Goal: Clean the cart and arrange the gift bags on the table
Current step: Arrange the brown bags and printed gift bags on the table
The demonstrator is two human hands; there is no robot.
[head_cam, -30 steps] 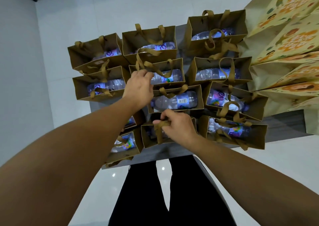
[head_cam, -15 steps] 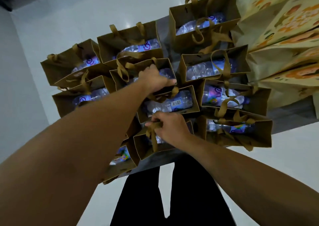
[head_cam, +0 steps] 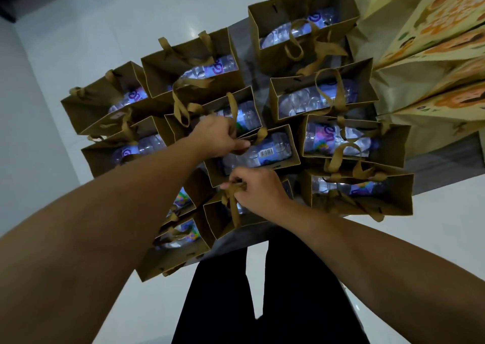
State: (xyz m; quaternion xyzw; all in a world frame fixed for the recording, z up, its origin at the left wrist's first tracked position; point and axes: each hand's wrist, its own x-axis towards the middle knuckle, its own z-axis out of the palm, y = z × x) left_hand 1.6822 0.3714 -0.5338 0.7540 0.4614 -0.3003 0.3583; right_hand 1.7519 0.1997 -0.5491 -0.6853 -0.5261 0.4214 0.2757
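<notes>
White floor tiles surround the grey table, where the brown paper gift bags stand close together in rows. Each carries a water bottle, so you should expect some weight at the bottom, thin walls that crease easily, and soft ribbon handles; lift them by these handles. Your right hand pinches the handles of the nearest bag. Your left hand has its fingers curled at the next bag's rim, but what exactly they hold is hidden. No cart is visible, and the printed bags are cut off at the right.
</notes>
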